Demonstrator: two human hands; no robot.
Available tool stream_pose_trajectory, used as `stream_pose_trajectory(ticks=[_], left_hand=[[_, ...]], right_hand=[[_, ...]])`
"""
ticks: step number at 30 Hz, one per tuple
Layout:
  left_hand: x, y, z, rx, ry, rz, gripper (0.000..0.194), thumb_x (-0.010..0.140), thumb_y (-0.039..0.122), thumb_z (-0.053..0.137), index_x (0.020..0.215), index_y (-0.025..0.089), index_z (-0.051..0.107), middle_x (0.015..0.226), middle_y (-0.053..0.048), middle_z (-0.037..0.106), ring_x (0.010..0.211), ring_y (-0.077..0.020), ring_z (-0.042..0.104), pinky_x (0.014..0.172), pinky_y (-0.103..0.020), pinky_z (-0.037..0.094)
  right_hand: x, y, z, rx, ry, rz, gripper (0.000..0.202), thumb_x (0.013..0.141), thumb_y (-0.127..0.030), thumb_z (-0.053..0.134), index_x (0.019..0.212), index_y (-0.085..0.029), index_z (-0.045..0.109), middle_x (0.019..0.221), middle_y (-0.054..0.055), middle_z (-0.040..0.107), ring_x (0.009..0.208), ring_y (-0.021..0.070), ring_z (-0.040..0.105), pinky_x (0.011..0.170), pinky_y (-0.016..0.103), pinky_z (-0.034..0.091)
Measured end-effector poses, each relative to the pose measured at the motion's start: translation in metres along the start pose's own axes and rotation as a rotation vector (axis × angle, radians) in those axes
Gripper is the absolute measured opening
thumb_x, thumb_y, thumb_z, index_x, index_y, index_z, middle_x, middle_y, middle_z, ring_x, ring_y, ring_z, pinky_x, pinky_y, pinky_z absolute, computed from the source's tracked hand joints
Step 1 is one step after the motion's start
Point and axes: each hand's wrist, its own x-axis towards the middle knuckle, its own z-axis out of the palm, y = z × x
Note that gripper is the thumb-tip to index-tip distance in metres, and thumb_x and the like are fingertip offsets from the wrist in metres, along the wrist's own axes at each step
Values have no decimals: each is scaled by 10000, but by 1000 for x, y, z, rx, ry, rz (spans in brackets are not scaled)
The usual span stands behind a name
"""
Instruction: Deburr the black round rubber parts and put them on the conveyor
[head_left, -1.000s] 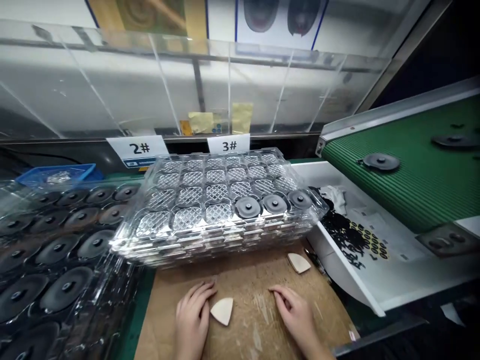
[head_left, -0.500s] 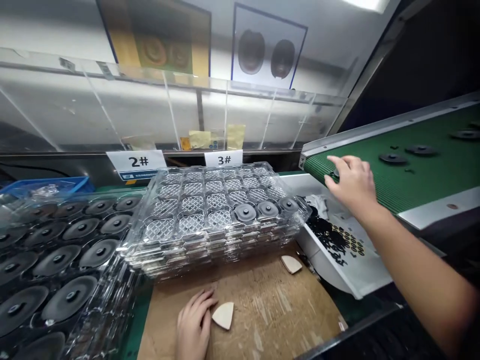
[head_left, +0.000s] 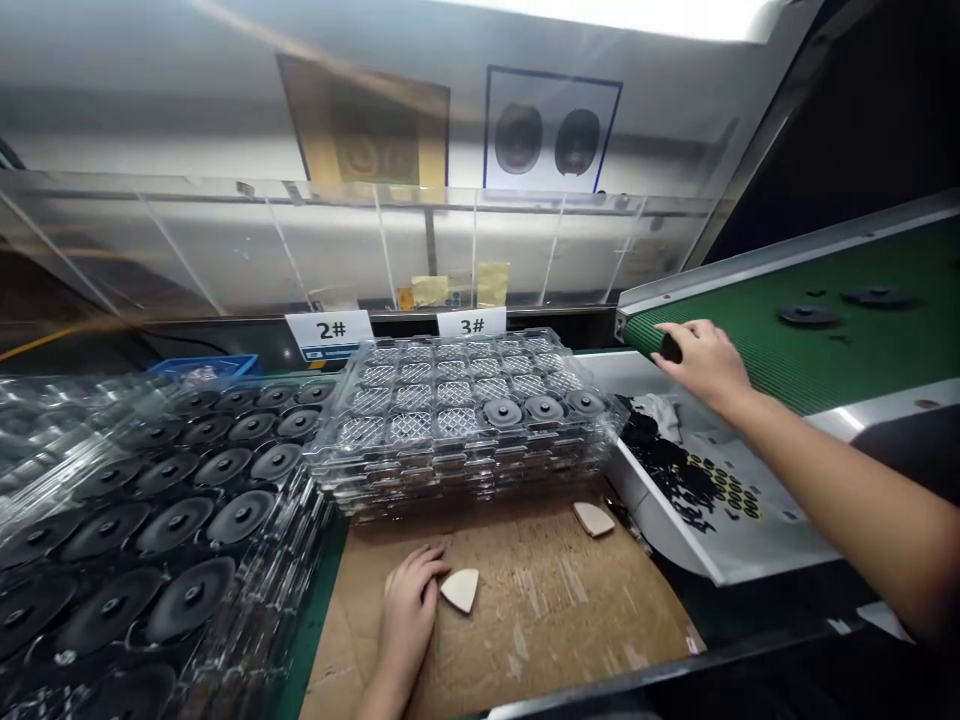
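Note:
My left hand (head_left: 412,595) lies on a brown cardboard sheet (head_left: 540,620), its fingers stretched out and holding nothing. Just beyond the fingertips is a cream-white wedge-shaped pad (head_left: 460,590). At the near end of the green conveyor belt (head_left: 885,365), my right hand (head_left: 709,365) is raised, thumb and fingers curled around a dark part (head_left: 670,348) that is mostly hidden. A stack of clear plastic trays (head_left: 457,425) stands behind the cardboard. Its top tray carries three round black speaker-like parts (head_left: 502,411) at the front right.
More black round parts (head_left: 180,520) fill stacked trays at left. A white bin (head_left: 675,535) below the belt holds black scraps and small yellowish rings. Another wedge pad (head_left: 593,519) lies on the cardboard. Several dark parts (head_left: 808,315) rest on the belt.
The view has shifted, so most things appear a little farther right. My right hand stays by the belt end, its fingers curled more around the dark part. The left hand still rests on the cardboard.

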Motion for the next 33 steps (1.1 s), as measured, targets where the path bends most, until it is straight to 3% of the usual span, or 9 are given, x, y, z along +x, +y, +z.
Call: stream_pose_trajectory(ticks=[4,7,9,11,14,18,23,28,33], left_hand=[[2,23,-4,-288,0,-143,175,787,314,587,831,151,634,1022,-67,647,1082,-238,524,1002,-516,275],[-6,66,0,-613,-34,-231,302,834,377,500,1068,197,562,1205,-87,581,1164,-221,486,1027,-439,290],[-22,101,8,-838,-156,-275,376,875,430,388,1182,239,489,1300,-72,521,1195,-218,474,995,-439,347],[-44,131,19,-1005,-321,-336,385,870,417,390,1139,186,540,1220,-111,583,1155,-266,513,947,-490,387],[-84,155,33,-1192,-477,-388,340,849,359,434,1086,169,586,1046,-107,670,1101,-278,554,945,-484,386],[-128,151,35,-1378,-506,-431,306,875,299,403,1100,191,579,900,-38,711,999,-178,613,947,-335,399],[-158,147,28,-1528,-467,-492,297,910,281,349,1029,164,595,803,-11,717,847,-128,654,865,-295,449],[-171,162,29,-1621,-418,-508,313,880,373,406,907,147,620,843,-28,704,836,-131,643,865,-259,440],[-168,166,28,-1650,-403,-530,367,877,401,401,1068,146,581,971,-45,694,886,-149,637,856,-283,444]], right_hand=[[-27,-54,-22,153,-187,-360,441,770,-404,618,1138,-163,584,967,87,618,797,175,585,649,292,450],[-74,-111,-52,269,-271,-611,569,708,-306,681,1248,-267,506,945,29,643,764,150,589,664,264,428],[-113,-151,-77,323,-285,-739,624,686,-225,682,1266,-331,477,977,5,641,812,151,592,728,264,420],[-152,-184,-97,401,-336,-914,670,681,-219,669,1302,-310,435,1046,24,625,855,177,586,770,286,419],[-201,-213,-111,523,-375,-1020,701,683,-303,681,1326,-268,404,1166,79,575,925,235,572,776,338,436],[-242,-217,-114,561,-374,-965,730,696,-406,673,1339,-218,384,1321,165,441,1129,311,473,871,424,417],[-270,-206,-128,591,-427,-928,838,664,-519,679,1352,-164,360,1357,184,405,1258,333,342,999,471,318],[-284,-200,-135,639,-364,-765,880,670,-539,669,1373,-143,318,1336,150,441,1257,299,347,1015,429,332],[-297,-205,-124,671,-311,-655,914,668,-522,681,1382,-108,288,1330,179,436,1278,346,285,1022,532,282]])
